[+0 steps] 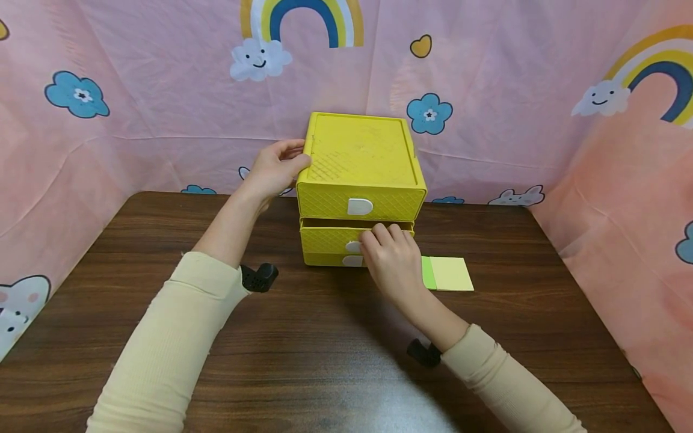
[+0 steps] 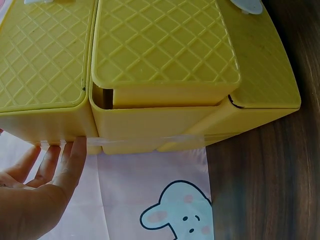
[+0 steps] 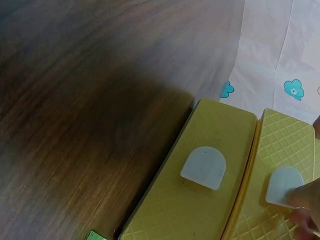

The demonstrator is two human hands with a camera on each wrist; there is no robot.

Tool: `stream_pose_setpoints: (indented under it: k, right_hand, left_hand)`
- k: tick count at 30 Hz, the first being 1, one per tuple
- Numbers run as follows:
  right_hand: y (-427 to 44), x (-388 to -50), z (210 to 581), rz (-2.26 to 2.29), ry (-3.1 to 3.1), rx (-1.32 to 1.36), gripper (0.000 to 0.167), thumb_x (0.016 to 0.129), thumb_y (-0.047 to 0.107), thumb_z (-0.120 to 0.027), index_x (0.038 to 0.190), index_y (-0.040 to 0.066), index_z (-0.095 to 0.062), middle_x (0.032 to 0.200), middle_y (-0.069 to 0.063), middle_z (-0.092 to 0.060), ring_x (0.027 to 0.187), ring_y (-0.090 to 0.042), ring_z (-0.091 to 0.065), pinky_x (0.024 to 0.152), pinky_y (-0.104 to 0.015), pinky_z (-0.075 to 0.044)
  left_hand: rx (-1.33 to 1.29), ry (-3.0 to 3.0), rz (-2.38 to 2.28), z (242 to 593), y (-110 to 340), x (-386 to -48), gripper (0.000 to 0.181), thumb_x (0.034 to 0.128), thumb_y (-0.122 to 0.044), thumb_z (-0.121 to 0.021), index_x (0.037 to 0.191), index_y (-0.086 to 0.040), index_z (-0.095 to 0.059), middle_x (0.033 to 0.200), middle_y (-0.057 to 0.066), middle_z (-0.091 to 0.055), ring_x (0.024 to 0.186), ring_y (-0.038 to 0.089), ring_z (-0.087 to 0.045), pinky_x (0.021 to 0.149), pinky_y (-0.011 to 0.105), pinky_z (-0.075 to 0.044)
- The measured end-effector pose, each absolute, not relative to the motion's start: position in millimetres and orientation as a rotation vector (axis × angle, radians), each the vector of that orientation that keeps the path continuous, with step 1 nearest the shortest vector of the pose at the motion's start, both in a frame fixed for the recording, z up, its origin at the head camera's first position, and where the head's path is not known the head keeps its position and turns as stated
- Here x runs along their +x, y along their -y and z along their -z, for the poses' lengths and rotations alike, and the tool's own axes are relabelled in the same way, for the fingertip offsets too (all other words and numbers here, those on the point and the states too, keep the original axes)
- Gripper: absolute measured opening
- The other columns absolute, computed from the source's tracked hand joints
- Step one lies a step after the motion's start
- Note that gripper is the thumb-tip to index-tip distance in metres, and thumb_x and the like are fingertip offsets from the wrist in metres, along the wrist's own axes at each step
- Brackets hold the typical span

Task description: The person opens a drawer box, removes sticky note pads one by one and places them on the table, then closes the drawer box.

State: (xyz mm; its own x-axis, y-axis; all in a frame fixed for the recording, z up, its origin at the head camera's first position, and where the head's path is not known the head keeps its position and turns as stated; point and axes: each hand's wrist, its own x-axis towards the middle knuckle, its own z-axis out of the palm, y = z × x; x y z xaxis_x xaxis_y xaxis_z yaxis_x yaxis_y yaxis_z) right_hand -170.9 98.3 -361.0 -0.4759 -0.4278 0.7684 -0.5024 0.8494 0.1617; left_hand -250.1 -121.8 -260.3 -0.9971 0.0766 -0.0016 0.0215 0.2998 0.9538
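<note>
A yellow cabinet (image 1: 363,150) with three stacked drawers stands on the table; the middle drawer (image 1: 327,239) is pulled out a little. My left hand (image 1: 273,171) rests on the cabinet's upper left side, and in the left wrist view the fingertips of the left hand (image 2: 45,195) touch that side wall. My right hand (image 1: 392,264) is at the middle drawer's front, fingers bent over its top edge. In the right wrist view the thumb of the right hand (image 3: 307,200) lies against the white handle (image 3: 285,185). The drawer's contents are hidden.
Right of the cabinet, a pale yellow sticky-note pad (image 1: 453,274) lies beside a green one (image 1: 429,273) on the brown table (image 1: 303,361). A pink patterned cloth (image 1: 178,90) hangs behind and at both sides.
</note>
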Motion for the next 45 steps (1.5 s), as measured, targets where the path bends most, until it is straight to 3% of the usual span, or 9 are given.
stream_pose_setpoints:
  k: [27, 45]
  right_hand:
    - [-98.0, -188.2, 363.3, -0.166, 2.093, 0.676, 0.006, 0.084, 0.013, -0.062, 0.08, 0.009, -0.062, 0.071, -0.005, -0.056, 0.062, -0.024, -0.051, 0.053, -0.032, -0.042]
    - [-97.6, -189.9, 361.6, -0.148, 2.138, 0.673, 0.007, 0.087, 0.013, -0.059, 0.082, 0.009, -0.061, 0.075, -0.005, -0.056, 0.065, -0.024, -0.052, 0.053, -0.033, -0.041]
  left_hand:
    - [0.094, -2.485, -1.861, 261.6, 121.2, -250.8, 0.051, 0.0899, -0.022, -0.05, 0.14, -0.015, -0.04, 0.135, 0.005, -0.045, 0.094, 0.012, -0.049, 0.062, 0.018, -0.042]
    - [0.092, -2.478, -1.872, 262.8, 121.4, -252.2, 0.053, 0.0898, -0.022, -0.051, 0.14, -0.015, -0.039, 0.136, 0.006, -0.043, 0.107, 0.014, -0.048, 0.064, 0.018, -0.043]
